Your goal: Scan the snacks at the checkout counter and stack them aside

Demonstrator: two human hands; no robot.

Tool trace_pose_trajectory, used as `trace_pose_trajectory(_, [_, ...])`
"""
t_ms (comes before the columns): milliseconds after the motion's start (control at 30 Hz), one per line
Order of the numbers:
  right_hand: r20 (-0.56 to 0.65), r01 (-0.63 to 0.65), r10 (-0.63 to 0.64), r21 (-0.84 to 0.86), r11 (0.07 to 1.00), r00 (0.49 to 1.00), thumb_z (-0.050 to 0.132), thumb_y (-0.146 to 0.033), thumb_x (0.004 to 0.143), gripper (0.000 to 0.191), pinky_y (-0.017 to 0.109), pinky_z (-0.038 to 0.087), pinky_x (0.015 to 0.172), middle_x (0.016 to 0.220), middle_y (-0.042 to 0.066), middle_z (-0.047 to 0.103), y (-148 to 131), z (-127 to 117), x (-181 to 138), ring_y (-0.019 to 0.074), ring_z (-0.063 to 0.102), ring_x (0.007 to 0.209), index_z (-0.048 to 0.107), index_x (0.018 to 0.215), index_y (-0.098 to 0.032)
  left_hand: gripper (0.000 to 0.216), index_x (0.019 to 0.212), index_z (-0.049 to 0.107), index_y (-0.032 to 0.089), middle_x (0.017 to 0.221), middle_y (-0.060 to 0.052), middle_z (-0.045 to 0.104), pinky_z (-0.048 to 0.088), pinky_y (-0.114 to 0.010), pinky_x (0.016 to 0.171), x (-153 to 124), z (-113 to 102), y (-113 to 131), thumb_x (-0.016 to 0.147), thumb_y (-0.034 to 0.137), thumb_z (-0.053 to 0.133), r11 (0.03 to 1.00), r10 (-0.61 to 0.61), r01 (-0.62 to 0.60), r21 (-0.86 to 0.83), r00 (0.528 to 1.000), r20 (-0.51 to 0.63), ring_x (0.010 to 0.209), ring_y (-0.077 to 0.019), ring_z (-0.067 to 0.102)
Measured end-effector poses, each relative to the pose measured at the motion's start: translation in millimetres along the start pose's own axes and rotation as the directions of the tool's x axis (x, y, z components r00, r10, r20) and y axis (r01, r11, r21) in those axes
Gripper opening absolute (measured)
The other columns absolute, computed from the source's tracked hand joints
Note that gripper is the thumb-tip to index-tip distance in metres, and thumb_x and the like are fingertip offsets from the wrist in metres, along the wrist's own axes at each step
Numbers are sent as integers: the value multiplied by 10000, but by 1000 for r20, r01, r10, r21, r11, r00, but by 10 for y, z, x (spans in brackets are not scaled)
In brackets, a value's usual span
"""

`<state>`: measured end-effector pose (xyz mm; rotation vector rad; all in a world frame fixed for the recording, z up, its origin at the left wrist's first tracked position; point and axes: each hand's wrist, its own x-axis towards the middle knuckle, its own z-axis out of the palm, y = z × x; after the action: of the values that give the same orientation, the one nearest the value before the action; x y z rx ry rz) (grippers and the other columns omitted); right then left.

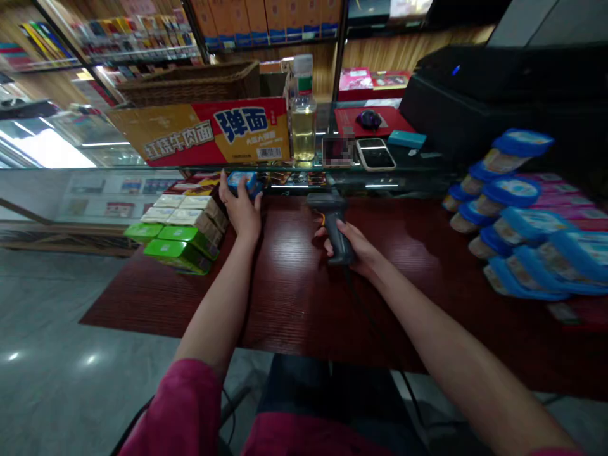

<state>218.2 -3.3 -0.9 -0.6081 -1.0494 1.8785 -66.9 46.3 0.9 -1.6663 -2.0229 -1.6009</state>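
My left hand (241,206) is at the far left part of the counter, its fingers spread around a small blue-topped container (243,179). The thumb is at the container's right side, and the index finger sticks up at its left. In my right hand (358,244) is a dark grey barcode scanner (338,231), gripped by its handle with the head pointing away from me. Its cable (363,304) runs down over the front edge. Beside my left hand stand light-coloured packs (183,209) and green packs (178,247) in rows.
Blue-lidded tubs (506,196) are stacked at the right, beside pink boxes (565,196). On the glass ledge behind are a red and yellow carton (204,136), a bottle of yellowish liquid (303,120), a phone (376,154) and a mouse (369,119) on a red pad.
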Motion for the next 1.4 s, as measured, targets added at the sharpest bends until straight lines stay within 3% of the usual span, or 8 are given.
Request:
trace_pose_trajectory(167, [135, -65, 65, -5, 998, 989, 859, -604, 833, 555, 249, 571, 469, 973, 72, 812, 31, 10, -69, 130, 682, 536, 676, 1125, -170, 292, 1205, 699, 210, 1551, -148, 534, 206, -548, 1373, 93, 46, -123, 918, 161, 675, 1000, -29, 28, -14, 996, -81, 1565, -333, 375])
trace_pose_trajectory(367, [81, -54, 52, 17, 998, 995, 859, -615, 820, 560, 239, 546, 447, 921, 48, 802, 13, 30, -73, 118, 654, 506, 665, 1102, -171, 257, 1209, 640, 226, 1383, -95, 641, 373, -444, 1309, 67, 26, -88, 972, 320, 675, 948, -37, -6, -317, 991, -130, 1447, -269, 542])
trace_pose_trajectory(433, [42, -21, 20, 24, 1000, 999, 850, -613, 825, 536, 230, 522, 438, 906, 42, 797, -4, 16, -80, 106, 627, 493, 667, 1077, -177, 327, 1250, 603, 261, 1391, -74, 648, 468, -417, 1236, -7, 54, -45, 983, 436, 676, 853, -88, 45, -520, 994, -57, 1406, -255, 593])
trace_pose_trajectory(533, [2, 43, -43, 13, 999, 999, 817, -618, 845, 502, 225, 485, 430, 896, 40, 786, -38, -12, -115, 90, 587, 482, 673, 1044, -180, 389, 1267, 581, 323, 1388, -51, 679, 586, -410, 1097, -156, 120, -2, 954, 522, 698, 644, -134, 274, -714, 960, 247, 1314, -245, 674])
trace_pose_trajectory(667, [-21, 66, -67, -19, 998, 998, 787, -622, 861, 498, 230, 454, 414, 873, 37, 768, -70, -40, -172, 87, 557, 473, 666, 1055, -180, 421, 1205, 612, 328, 1373, -48, 713, 640, -411, 1010, -286, 177, 39, 868, 494, 800, 527, -99, 495, -690, 843, 529, 1275, -253, 701])
trace_pose_trajectory(867, [-21, 62, -62, -18, 998, 998, 802, -625, 846, 516, 229, 467, 415, 857, 27, 751, -49, -39, -188, 88, 564, 485, 649, 1057, -180, 439, 1144, 663, 308, 1312, -32, 740, 674, -330, 922, -319, 141, 108, 776, 395, 885, 440, -49, 595, -673, 764, 643, 1174, -225, 738])
trace_pose_trajectory(1233, [-34, 52, -53, -29, 998, 998, 824, -642, 818, 548, 242, 458, 422, 769, 4, 707, -40, -18, -188, 85, 538, 464, 699, 1078, -176, 342, 1063, 668, 287, 1269, -37, 751, 653, -442, 1019, -315, 177, 144, 787, 349, 860, 407, -35, 575, -710, 786, 617, 1280, -273, 695])
trace_pose_trajectory(1400, [-29, 47, -48, -19, 999, 998, 820, -658, 817, 564, 239, 464, 412, 782, 8, 722, -42, -55, -183, 90, 551, 465, 680, 1067, -172, 425, 1068, 613, 285, 1324, -45, 730, 643, -413, 995, -325, 187, 126, 767, 412, 884, 449, -13, 553, -702, 789, 614, 1228, -254, 715])
